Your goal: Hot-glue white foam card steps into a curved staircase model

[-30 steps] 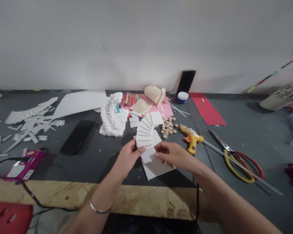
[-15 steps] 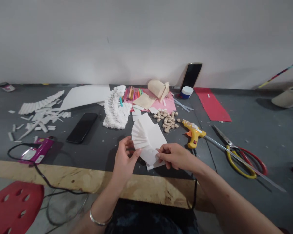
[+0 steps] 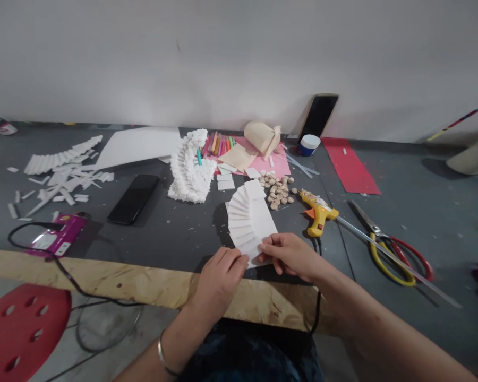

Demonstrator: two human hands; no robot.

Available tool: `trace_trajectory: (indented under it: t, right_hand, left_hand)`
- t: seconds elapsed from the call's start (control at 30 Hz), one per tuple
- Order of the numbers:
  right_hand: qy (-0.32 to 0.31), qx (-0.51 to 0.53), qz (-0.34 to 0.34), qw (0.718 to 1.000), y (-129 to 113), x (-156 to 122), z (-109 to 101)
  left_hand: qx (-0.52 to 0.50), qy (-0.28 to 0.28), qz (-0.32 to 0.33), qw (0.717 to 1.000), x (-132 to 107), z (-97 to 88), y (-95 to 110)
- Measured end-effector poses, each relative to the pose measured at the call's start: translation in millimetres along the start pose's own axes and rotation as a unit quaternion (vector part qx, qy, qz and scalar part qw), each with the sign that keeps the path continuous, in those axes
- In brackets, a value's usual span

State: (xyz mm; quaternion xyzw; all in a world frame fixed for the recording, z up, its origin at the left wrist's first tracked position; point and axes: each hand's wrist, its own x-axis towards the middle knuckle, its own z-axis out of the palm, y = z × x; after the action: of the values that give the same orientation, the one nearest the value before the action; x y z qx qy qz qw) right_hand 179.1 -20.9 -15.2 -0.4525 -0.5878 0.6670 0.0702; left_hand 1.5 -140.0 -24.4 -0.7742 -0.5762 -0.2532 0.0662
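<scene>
A pleated white paper (image 3: pixel 241 217), fanned into a curve of overlapping folds, lies over a flat white card (image 3: pixel 266 215) near the table's front edge. At its lower end my left hand (image 3: pixel 223 273) is closed, the thumb and fingers pinching the paper's edge. My right hand (image 3: pixel 289 254) pinches the lower right side of the same paper between thumb and fingertips. Brown pebble-like pieces (image 3: pixel 279 192) lie just beyond, and a yellow glue gun (image 3: pixel 318 212) with a long clear glue stick rests right of my right hand.
Scissors (image 3: pixel 382 244) lie at the right, near a red paper strip (image 3: pixel 352 167). A white textured model (image 3: pixel 191 170) and a black phone (image 3: pixel 134 199) are left of centre. Paper strips (image 3: pixel 63 185) and a purple device (image 3: pixel 59 233) with a black cable sit farther left.
My left hand has moved down and right from the paper's left side to its lower end, its fingers closing there. The pleated paper now stands more upright on the card.
</scene>
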Motion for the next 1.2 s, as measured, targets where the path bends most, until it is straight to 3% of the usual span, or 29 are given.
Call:
trace_trajectory:
  t: [0.33, 0.77, 1.2]
  right_hand:
    - [-0.020, -0.158, -0.027, 0.987, -1.4, -10.6, -2.5]
    - [0.017, -0.247, -0.035, 0.968, -17.1, -16.6, 3.5]
    - [0.092, -0.451, -0.115, 0.880, -10.6, -15.7, 11.2]
  left_hand:
    - [-0.004, -0.027, 0.019, 0.999, -8.0, -3.9, -1.6]
    - [-0.005, -0.031, 0.038, 0.999, -10.9, -5.3, -0.1]
    - [-0.004, -0.036, 0.023, 0.999, -10.7, -1.7, 3.1]
